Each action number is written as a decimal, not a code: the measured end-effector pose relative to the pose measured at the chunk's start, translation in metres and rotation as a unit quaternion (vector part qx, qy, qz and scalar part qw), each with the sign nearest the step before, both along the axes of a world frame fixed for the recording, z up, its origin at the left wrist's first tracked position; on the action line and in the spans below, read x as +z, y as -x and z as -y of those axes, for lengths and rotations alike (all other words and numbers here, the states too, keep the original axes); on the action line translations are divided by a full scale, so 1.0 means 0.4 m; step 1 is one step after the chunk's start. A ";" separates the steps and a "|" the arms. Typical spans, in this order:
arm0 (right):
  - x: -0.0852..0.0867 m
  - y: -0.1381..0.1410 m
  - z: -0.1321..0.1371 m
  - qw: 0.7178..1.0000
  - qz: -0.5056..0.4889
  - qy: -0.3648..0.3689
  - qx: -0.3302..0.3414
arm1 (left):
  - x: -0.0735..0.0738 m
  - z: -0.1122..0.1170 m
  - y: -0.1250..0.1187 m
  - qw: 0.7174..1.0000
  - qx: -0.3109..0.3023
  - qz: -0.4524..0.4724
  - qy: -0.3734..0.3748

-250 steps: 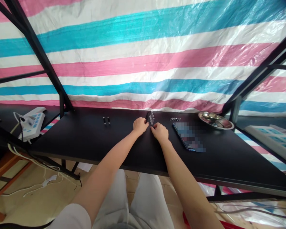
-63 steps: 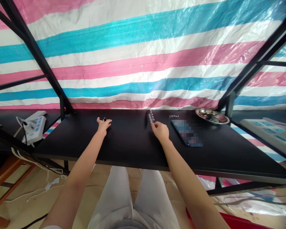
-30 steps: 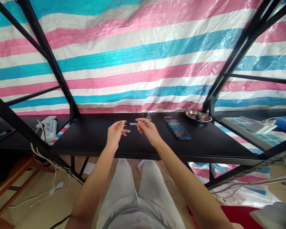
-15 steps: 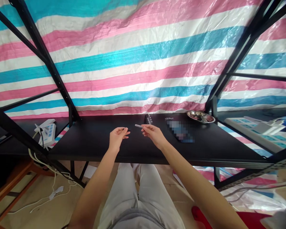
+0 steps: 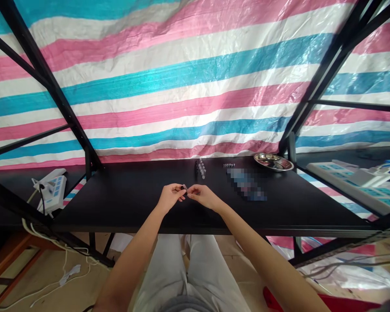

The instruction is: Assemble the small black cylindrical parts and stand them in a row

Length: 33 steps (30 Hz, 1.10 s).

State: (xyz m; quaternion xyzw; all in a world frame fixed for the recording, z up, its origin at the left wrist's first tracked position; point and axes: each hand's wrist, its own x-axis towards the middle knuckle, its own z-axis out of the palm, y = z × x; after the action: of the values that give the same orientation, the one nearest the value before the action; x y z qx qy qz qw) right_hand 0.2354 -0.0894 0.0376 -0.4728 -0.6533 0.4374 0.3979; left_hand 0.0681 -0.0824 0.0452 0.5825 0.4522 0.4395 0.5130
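Note:
My left hand (image 5: 170, 197) and my right hand (image 5: 205, 197) meet above the black table, fingertips almost touching. Pinched in the left fingers is a small black piece (image 5: 183, 187), perhaps a cap; its exact kind is too small to tell. The right fingers are closed on a small clear tube (image 5: 185, 189), mostly hidden by the fingertips. Whether the two pieces touch cannot be made out. Beyond the hands stand a row of small black pieces (image 5: 196, 168) and, beside it, several small clear pieces (image 5: 202, 169).
Several tiny whitish pieces (image 5: 229, 165) lie in a row near the back. A blurred-out flat object (image 5: 247, 184) is on the right, with a shiny metal plate (image 5: 273, 162) behind it. Power strips (image 5: 56, 193) lie on the left. Black frame posts (image 5: 60, 104) flank the table (image 5: 123, 203).
My hands have come together, bringing the clear tube up to the black piece. The view has shifted slightly, so the table sits a little lower.

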 end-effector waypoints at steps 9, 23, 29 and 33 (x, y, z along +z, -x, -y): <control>-0.100 -0.128 -0.101 0.965 0.127 -0.006 -0.230 | -0.077 -0.144 -0.100 0.956 0.150 -0.223 -0.115; -0.110 -0.121 -0.164 0.916 0.245 -0.002 -0.318 | -0.097 -0.176 -0.239 0.914 0.169 -0.356 -0.095; -0.120 -0.112 -0.162 0.905 0.292 -0.041 -0.306 | -0.102 -0.170 -0.238 0.894 0.150 -0.411 -0.099; -0.137 -0.115 -0.166 0.895 0.314 -0.066 -0.310 | -0.100 -0.161 -0.234 0.888 0.147 -0.425 -0.101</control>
State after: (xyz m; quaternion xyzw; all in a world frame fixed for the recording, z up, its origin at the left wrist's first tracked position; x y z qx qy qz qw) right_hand 0.2813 -0.0231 -0.0174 -0.7370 -0.5915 0.0765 0.3179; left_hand 0.1618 -0.0182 0.0050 0.6888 0.6606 0.2636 0.1403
